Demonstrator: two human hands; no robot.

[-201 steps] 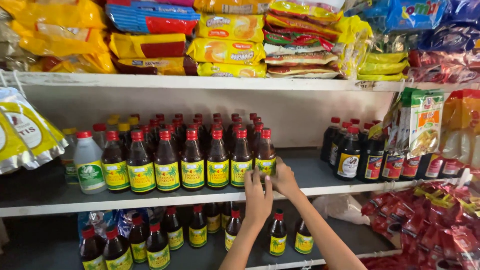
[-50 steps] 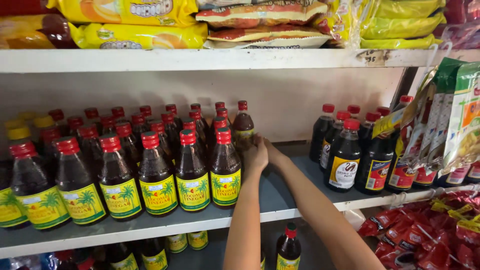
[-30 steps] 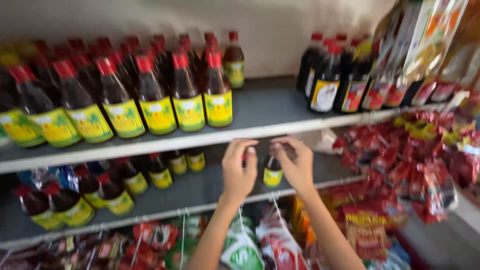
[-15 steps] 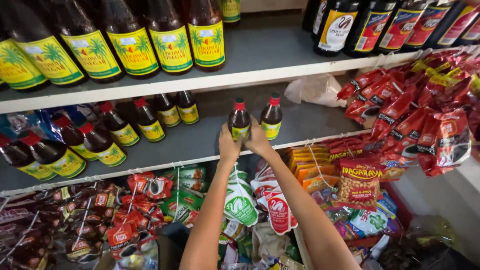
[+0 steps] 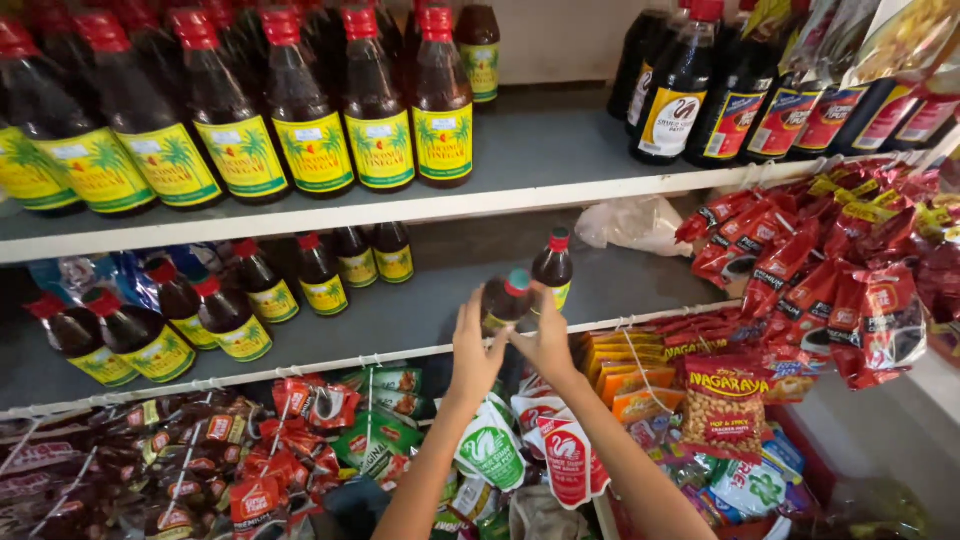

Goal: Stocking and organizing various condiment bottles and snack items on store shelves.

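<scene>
A: At the front edge of the lower grey metal shelf [image 5: 400, 320], both hands meet on one small dark glass bottle with a red cap and yellow label [image 5: 503, 302]. Position?

B: Bottle tilted, base just above the shelf lip; cannot tell whether it touches the shelf. A second small dark bottle with a red cap [image 5: 553, 266] stands upright just behind it, to the right.

A: Left hand [image 5: 474, 348]?

B: Fingers curled round the bottle's left side, gripping it. Right hand [image 5: 546, 335] likewise, fingers closed on the right side. Thumbs near each other under the bottle.

A: Surroundings?

B: More small dark bottles with yellow labels [image 5: 230, 318] stand further left on the same shelf, well apart from the hands. Upper grey shelf [image 5: 560, 160] carries a row of tall dark bottles with red caps and palm-tree labels [image 5: 380, 110]. Red snack sachets [image 5: 830, 280] hang at right; white and red pouches [image 5: 565, 460] hang below the hands.
</scene>
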